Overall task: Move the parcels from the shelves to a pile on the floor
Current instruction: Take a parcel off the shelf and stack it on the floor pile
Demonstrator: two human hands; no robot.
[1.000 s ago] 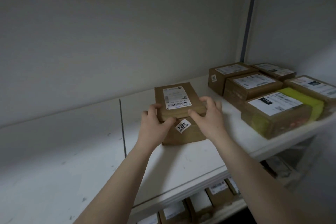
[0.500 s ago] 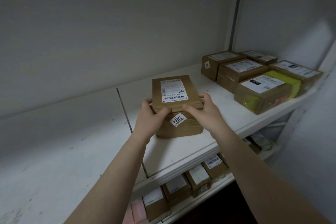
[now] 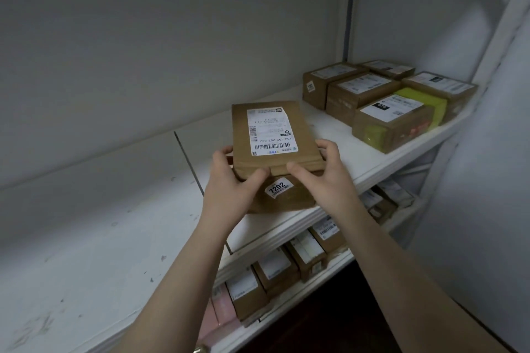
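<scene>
We hold the brown parcel (image 3: 301, 126) at twelve o'clock, left hand (image 3: 232, 180) and right hand (image 3: 325, 173) curled round its near corners, thumbs on top. It is at the white shelf's (image 3: 129, 223) front edge; other parcels (image 3: 361, 94) sit at two o'clock.

Dim, soft, wide-angle edge distortion

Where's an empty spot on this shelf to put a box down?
The biggest bare patch is the white shelf board left of the brown parcel, which the left hand and right hand grip. A narrower strip lies between that parcel and the cluster of boxes, which crowds the right end. The lower shelf is packed with more parcels.
</scene>
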